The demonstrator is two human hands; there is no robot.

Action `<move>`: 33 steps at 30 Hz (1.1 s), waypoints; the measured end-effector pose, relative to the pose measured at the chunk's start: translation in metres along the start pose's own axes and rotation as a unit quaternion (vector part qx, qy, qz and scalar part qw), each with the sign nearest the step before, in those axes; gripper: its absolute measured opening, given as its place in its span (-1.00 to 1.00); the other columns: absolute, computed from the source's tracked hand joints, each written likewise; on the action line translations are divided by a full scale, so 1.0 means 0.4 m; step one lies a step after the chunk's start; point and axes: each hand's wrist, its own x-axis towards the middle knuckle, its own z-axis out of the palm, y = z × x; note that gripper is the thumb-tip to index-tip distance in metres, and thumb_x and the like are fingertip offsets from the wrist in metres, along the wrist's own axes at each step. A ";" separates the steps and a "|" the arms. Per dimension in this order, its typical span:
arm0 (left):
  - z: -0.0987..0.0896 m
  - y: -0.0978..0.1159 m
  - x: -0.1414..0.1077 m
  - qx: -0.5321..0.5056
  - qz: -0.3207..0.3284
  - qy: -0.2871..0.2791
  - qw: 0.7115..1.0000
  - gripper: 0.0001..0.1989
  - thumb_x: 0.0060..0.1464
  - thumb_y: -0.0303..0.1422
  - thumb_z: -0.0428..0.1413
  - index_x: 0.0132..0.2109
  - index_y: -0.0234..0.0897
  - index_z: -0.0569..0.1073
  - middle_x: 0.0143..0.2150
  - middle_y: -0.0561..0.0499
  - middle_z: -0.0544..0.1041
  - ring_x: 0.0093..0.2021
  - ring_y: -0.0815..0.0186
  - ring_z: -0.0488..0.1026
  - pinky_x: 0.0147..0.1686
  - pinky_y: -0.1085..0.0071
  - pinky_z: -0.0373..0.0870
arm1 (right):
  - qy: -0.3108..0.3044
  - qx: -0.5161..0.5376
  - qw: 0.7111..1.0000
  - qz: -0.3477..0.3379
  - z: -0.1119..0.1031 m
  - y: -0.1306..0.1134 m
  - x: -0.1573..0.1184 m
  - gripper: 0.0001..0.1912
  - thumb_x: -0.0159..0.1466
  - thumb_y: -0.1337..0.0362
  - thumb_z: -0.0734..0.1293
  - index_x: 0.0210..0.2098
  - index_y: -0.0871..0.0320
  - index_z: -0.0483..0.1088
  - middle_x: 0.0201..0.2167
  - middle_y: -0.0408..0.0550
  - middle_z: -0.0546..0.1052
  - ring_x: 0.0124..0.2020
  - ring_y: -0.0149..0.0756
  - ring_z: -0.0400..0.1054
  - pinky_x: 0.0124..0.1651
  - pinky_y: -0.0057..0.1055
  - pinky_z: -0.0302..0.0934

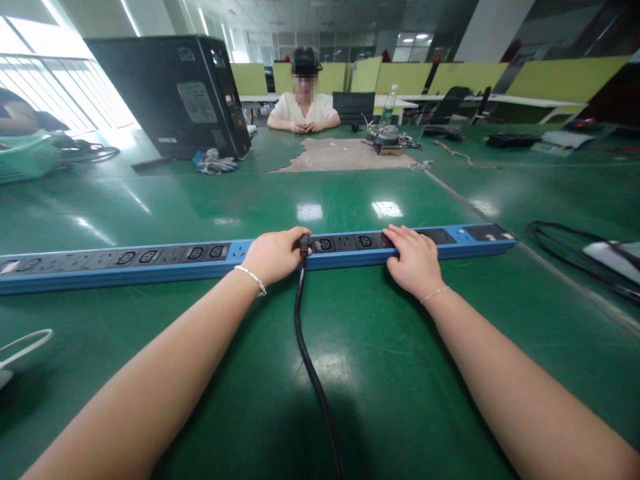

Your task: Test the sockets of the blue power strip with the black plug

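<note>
A long blue power strip (350,259) with black socket panels lies across the green table. My left hand (274,255) is closed on a black plug (304,245) at one of the sockets near the strip's middle; how deep the plug sits cannot be made out. From the plug a black cable (311,367) runs down toward me. My right hand (414,259) rests on the strip farther right, fingers over its top face and thumb at the near side, steadying nothing else. Two free sockets show between the hands.
Across the green table (200,200) a person (304,107) sits facing me. A black computer case (175,100) and gloves (215,162) are at the back left. A disc-shaped device (387,137) and bottle (389,105) stand behind; black cables (575,257) lie right.
</note>
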 end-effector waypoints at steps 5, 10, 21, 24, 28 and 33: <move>0.024 -0.004 -0.005 0.007 0.041 0.060 0.997 -0.65 0.19 -0.16 -0.08 0.05 -0.19 0.31 -0.15 -0.07 0.54 -0.14 0.15 0.47 -0.14 0.26 0.31 | -0.029 -0.008 0.997 -0.065 -0.001 -0.036 -0.010 -0.41 0.12 0.37 0.16 0.17 0.10 0.23 0.22 -0.08 0.25 0.23 -0.16 0.07 0.24 -0.03 -0.12; 0.035 -0.010 -0.005 -0.016 0.056 0.065 0.996 -0.67 0.22 -0.18 -0.10 0.04 -0.22 0.30 -0.14 -0.08 0.54 -0.11 0.18 0.46 -0.11 0.26 0.29 | -0.036 -0.009 0.996 -0.077 -0.001 -0.046 -0.011 -0.41 0.14 0.36 0.16 0.19 0.08 0.20 0.24 -0.08 0.22 0.24 -0.17 0.05 0.25 -0.02 -0.15; 0.037 -0.002 -0.012 -0.039 0.039 0.084 0.995 -0.70 0.22 -0.23 -0.06 0.05 -0.22 0.31 -0.05 -0.09 0.51 -0.02 0.22 0.42 0.02 0.22 0.25 | -0.031 0.004 0.996 -0.079 0.000 -0.043 -0.010 -0.40 0.13 0.36 0.16 0.19 0.06 0.20 0.23 -0.09 0.23 0.24 -0.16 0.06 0.25 -0.02 -0.14; 0.036 0.003 -0.013 -0.042 0.032 0.090 0.995 -0.70 0.22 -0.26 -0.06 0.05 -0.23 0.31 -0.04 -0.11 0.51 -0.01 0.23 0.42 0.03 0.23 0.25 | -0.032 0.006 0.997 -0.077 -0.001 -0.044 -0.010 -0.41 0.14 0.36 0.16 0.18 0.06 0.20 0.23 -0.09 0.23 0.24 -0.16 0.06 0.25 -0.02 -0.14; 0.049 0.004 -0.015 -0.049 0.028 0.101 0.993 -0.70 0.22 -0.29 -0.07 0.06 -0.26 0.31 -0.05 -0.14 0.51 -0.01 0.21 0.42 0.03 0.21 0.26 | -0.032 0.005 0.997 -0.074 -0.001 -0.045 -0.009 -0.41 0.13 0.36 0.16 0.18 0.06 0.20 0.23 -0.09 0.23 0.24 -0.16 0.06 0.25 -0.03 -0.15; 0.028 0.017 -0.017 -0.082 0.018 0.125 0.989 -0.72 0.21 -0.32 -0.07 0.05 -0.25 0.30 -0.05 -0.11 0.50 -0.03 0.22 0.42 -0.01 0.26 0.30 | -0.032 0.011 0.997 -0.072 0.000 -0.046 -0.009 -0.41 0.13 0.36 0.16 0.18 0.07 0.21 0.23 -0.09 0.23 0.24 -0.16 0.06 0.25 -0.03 -0.15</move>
